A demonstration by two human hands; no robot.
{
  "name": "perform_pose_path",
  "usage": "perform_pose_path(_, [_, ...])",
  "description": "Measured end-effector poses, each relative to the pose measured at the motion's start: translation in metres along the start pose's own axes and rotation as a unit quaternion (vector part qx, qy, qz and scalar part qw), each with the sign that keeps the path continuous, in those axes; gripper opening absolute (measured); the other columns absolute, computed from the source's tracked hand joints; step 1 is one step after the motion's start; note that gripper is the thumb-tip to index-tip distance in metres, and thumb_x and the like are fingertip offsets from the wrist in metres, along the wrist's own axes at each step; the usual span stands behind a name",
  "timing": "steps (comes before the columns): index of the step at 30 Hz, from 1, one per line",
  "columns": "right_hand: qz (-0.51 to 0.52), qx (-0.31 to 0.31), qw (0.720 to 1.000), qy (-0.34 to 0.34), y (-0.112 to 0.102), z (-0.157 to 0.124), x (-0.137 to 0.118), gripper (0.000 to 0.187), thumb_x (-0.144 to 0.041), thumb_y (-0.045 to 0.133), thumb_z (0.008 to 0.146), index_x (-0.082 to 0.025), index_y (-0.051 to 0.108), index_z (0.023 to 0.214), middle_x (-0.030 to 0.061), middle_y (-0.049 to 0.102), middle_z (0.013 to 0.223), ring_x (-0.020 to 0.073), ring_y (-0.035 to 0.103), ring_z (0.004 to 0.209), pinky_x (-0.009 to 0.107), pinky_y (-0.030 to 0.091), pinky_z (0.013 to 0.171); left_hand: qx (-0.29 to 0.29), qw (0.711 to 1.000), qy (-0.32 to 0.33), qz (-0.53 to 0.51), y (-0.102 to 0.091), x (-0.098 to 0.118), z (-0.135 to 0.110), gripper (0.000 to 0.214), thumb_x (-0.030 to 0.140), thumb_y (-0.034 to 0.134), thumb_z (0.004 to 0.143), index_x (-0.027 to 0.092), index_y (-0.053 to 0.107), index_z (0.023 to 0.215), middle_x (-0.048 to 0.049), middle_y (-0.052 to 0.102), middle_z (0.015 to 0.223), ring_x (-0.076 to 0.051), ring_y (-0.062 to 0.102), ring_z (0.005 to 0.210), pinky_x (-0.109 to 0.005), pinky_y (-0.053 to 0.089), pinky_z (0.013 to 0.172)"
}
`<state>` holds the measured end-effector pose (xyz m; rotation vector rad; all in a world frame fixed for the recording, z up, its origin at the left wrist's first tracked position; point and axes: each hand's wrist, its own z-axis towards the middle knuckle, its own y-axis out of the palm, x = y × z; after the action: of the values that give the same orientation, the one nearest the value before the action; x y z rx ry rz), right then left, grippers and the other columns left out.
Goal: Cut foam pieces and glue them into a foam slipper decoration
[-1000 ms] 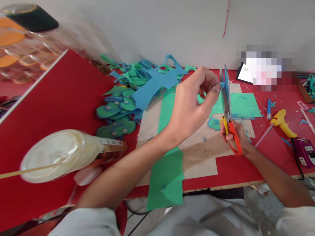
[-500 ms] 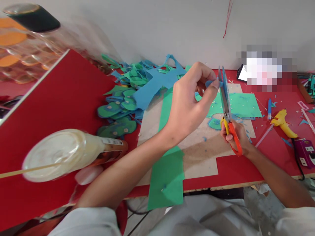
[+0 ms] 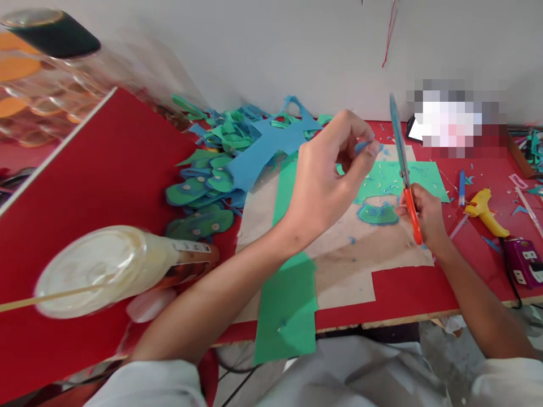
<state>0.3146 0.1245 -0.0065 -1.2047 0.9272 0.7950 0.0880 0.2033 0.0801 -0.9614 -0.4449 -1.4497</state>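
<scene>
My left hand (image 3: 333, 169) pinches a small piece of blue foam (image 3: 363, 147) between thumb and fingertips, raised above the work mat. To its right, my right hand (image 3: 426, 212) is closed around the orange handle of a pair of scissors (image 3: 403, 147). The blades point up, look closed together and stand apart from the blue piece. Below and between the hands, a green cutout with a blue edge (image 3: 378, 213) lies on the beige board (image 3: 343, 271). A green foam sheet (image 3: 426, 175) behind it is strewn with tiny scraps.
Left of the board are stacked green-and-blue cutouts (image 3: 190, 192) and a heap of foam offcuts (image 3: 237, 133). A lidded drink cup (image 3: 97, 271) stands near my left forearm. A yellow glue gun (image 3: 487, 212), purple power outlet (image 3: 526, 263) and lit phone (image 3: 416, 130) are on the right.
My right hand has moved the scissors right, away from the blue piece, and the blades have closed and turned. My left hand stays nearly in place, still pinching the piece.
</scene>
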Motion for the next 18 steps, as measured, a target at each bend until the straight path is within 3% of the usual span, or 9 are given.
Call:
perform_pose_path(3, [-0.202,0.064,0.975,-0.059,-0.015,0.015,0.006,0.053,-0.074,0.085,0.081,-0.026,0.063,0.091,0.0008,0.066,0.074,0.0217,0.061,0.067,0.032,0.039,0.062,-0.028,0.999,-0.019,-0.014,0.009,-0.007,-0.004,0.011,0.022,0.063,0.106,0.027,0.064,0.096,0.0056,0.055,0.069,-0.013,0.057,0.060,-0.030,0.048,0.061])
perform_pose_path(7, [-0.407,0.055,0.909,-0.072,-0.028,0.026,0.024,0.047,-0.060,0.078,0.094,-0.022,0.072,0.121,0.0136,0.080,0.100,0.0345,0.073,0.091,0.037,0.046,0.071,-0.043,0.999,-0.023,-0.022,0.028,-0.032,-0.014,0.010,0.016,0.062,0.100,0.023,0.068,0.098,0.0034,0.066,0.077,-0.011,0.061,0.064,-0.027,0.051,0.063])
perform_pose_path(11, [-0.436,-0.024,0.893,-0.108,-0.039,0.027,0.036,0.037,-0.037,0.067,0.099,-0.018,0.070,0.130,0.0180,0.079,0.115,0.0387,0.072,0.111,0.046,0.055,0.088,-0.075,0.996,-0.032,-0.033,0.044,-0.059,-0.029,0.008,0.018,0.065,0.099,0.022,0.072,0.099,-0.0005,0.075,0.086,-0.012,0.068,0.073,-0.025,0.056,0.068])
perform_pose_path(13, [-0.423,-0.044,0.895,-0.137,-0.041,0.026,0.036,0.036,-0.035,0.060,0.103,-0.017,0.070,0.133,0.0193,0.076,0.123,0.0396,0.069,0.123,0.051,0.056,0.098,-0.102,0.993,-0.037,-0.047,0.049,-0.068,-0.037,0.008,0.020,0.067,0.099,0.023,0.074,0.101,-0.0032,0.081,0.097,-0.014,0.074,0.082,-0.026,0.060,0.073])
perform_pose_path(15, [-0.410,-0.038,0.900,-0.142,-0.040,0.025,0.034,0.037,-0.039,0.055,0.108,-0.017,0.073,0.132,0.0191,0.075,0.124,0.0391,0.068,0.125,0.053,0.056,0.103,-0.116,0.991,-0.046,-0.056,0.050,-0.074,-0.043,0.006,0.025,0.069,0.099,0.023,0.075,0.101,-0.0049,0.083,0.103,-0.016,0.076,0.088,-0.028,0.062,0.078])
perform_pose_path(18, [-0.409,0.006,0.905,-0.117,-0.039,0.026,0.031,0.036,-0.036,0.049,0.111,-0.018,0.078,0.122,0.0181,0.077,0.116,0.0373,0.071,0.115,0.052,0.057,0.098,-0.115,0.990,-0.061,-0.051,0.050,-0.080,-0.050,0.015,0.035,0.070,0.102,0.023,0.075,0.095,-0.0052,0.083,0.095,-0.017,0.076,0.084,-0.030,0.062,0.077])
